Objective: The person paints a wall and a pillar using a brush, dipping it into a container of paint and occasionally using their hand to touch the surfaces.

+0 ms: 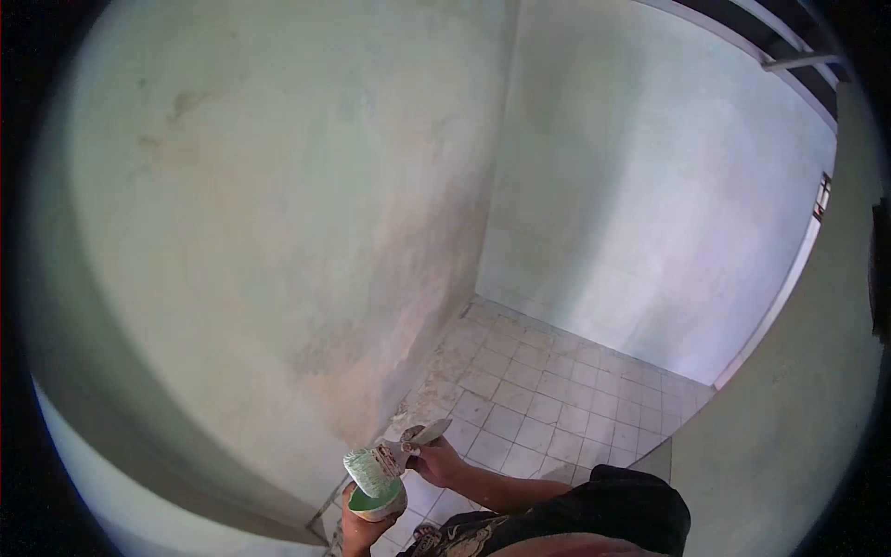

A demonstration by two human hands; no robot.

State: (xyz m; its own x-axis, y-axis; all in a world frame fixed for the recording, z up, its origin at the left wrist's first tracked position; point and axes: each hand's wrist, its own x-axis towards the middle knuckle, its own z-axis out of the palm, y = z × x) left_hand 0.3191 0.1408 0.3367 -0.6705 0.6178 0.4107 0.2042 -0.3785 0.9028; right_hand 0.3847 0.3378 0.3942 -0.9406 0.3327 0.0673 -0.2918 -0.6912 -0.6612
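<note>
A wide paintbrush (373,471) is gripped by its handle in my right hand (434,461), the fingers closed round it. Pale green paint coats its bristles, which hang over the bowl and overlap its rim. Cupped in my left hand (360,531) is a small bowl (382,511) with green paint inside. The two hands are close together at the lower middle of the view. Part of the left hand is hidden behind the bowl.
Beside me on the left rises a pale green wall (269,204) with brownish stained patches. A lighter wall (640,204) meets it at the corner. White floor tiles (548,408) lie below, dirty along the wall's foot. Another wall (789,399) stands close on the right.
</note>
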